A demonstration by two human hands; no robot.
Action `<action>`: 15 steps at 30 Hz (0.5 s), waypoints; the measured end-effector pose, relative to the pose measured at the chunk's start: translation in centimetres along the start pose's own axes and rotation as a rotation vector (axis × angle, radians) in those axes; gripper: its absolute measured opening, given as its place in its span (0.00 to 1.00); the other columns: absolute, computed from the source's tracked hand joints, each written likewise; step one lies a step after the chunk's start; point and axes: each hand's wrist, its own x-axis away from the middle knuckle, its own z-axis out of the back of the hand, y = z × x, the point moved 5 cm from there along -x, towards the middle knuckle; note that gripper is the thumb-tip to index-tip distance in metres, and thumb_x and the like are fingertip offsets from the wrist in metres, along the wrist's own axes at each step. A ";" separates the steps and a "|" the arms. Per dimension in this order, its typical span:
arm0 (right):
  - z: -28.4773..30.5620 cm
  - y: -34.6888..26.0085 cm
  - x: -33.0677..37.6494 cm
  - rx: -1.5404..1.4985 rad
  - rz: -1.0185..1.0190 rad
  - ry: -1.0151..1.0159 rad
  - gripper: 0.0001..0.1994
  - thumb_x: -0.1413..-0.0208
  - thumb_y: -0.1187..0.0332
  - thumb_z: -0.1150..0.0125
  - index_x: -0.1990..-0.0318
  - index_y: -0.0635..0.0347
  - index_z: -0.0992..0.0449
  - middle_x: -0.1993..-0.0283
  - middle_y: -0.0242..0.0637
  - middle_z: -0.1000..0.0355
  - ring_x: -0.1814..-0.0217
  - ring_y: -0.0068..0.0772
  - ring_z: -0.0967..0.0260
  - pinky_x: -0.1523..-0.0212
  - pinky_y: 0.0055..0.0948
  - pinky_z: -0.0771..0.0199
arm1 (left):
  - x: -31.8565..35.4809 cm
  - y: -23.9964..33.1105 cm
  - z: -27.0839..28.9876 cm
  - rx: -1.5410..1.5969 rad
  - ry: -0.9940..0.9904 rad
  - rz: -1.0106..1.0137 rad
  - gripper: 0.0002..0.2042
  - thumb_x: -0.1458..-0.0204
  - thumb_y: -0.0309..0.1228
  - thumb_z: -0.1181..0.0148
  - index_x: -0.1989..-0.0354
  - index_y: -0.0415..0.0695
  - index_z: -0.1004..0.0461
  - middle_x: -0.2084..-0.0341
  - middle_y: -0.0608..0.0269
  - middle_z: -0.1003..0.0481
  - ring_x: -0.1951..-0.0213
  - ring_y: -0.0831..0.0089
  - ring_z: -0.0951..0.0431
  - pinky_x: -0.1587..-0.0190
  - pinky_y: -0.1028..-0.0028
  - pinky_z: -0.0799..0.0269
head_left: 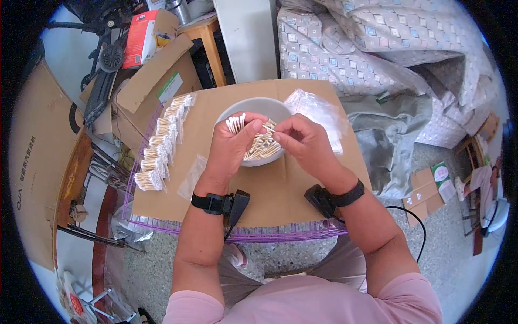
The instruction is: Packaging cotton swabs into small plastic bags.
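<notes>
My left hand [233,147] is closed around a small bunch of cotton swabs [236,123], their white tips standing out above the fingers. Over the bowl, my right hand [306,139] pinches a cotton swab [268,128] by one end, close to the left fingertips. Below both hands is a light grey bowl [253,102] holding many loose cotton swabs [263,149] with wooden sticks. Packed bags of swabs [162,139] lie in a row on the left. Clear plastic bags [318,110] are piled to the right, and another clear bag [191,175] lies near my left wrist.
A cardboard sheet [270,197] covers the work surface, with a purple wire rack [280,233] under its edge. Cardboard boxes [145,92] and a folded scooter [108,59] stand at the far left. Patterned fabric [377,48] drapes at the far right.
</notes>
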 end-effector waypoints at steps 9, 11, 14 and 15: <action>-0.1 0.2 -0.1 -0.044 -0.035 -0.018 0.05 0.47 0.71 0.39 0.68 0.64 0.25 0.72 0.33 0.31 0.72 0.22 0.35 0.71 0.23 0.34 | 0.0 0.0 0.2 -0.002 0.001 0.008 0.10 0.45 0.35 0.40 0.62 0.40 0.23 0.77 0.71 0.24 0.82 0.89 0.40 0.81 0.86 0.47; -0.1 0.2 0.0 -0.047 -0.043 -0.021 0.05 0.47 0.71 0.39 0.68 0.64 0.25 0.72 0.33 0.31 0.72 0.22 0.35 0.70 0.23 0.34 | -0.1 -0.2 0.2 -0.006 0.007 0.014 0.10 0.45 0.35 0.40 0.62 0.41 0.23 0.77 0.71 0.24 0.82 0.89 0.39 0.81 0.86 0.47; -0.1 0.3 0.0 -0.049 -0.050 -0.027 0.05 0.47 0.71 0.39 0.68 0.63 0.25 0.72 0.34 0.30 0.72 0.22 0.35 0.70 0.24 0.34 | -0.1 -0.2 0.1 -0.017 0.012 0.016 0.10 0.45 0.35 0.40 0.62 0.41 0.23 0.78 0.71 0.25 0.82 0.89 0.39 0.81 0.86 0.46; -0.2 0.4 -0.1 -0.049 -0.049 -0.029 0.05 0.47 0.71 0.39 0.68 0.63 0.25 0.72 0.34 0.30 0.71 0.22 0.35 0.70 0.24 0.34 | -0.1 -0.2 0.1 -0.016 0.013 0.015 0.10 0.45 0.35 0.40 0.62 0.41 0.23 0.78 0.71 0.25 0.81 0.89 0.39 0.80 0.86 0.46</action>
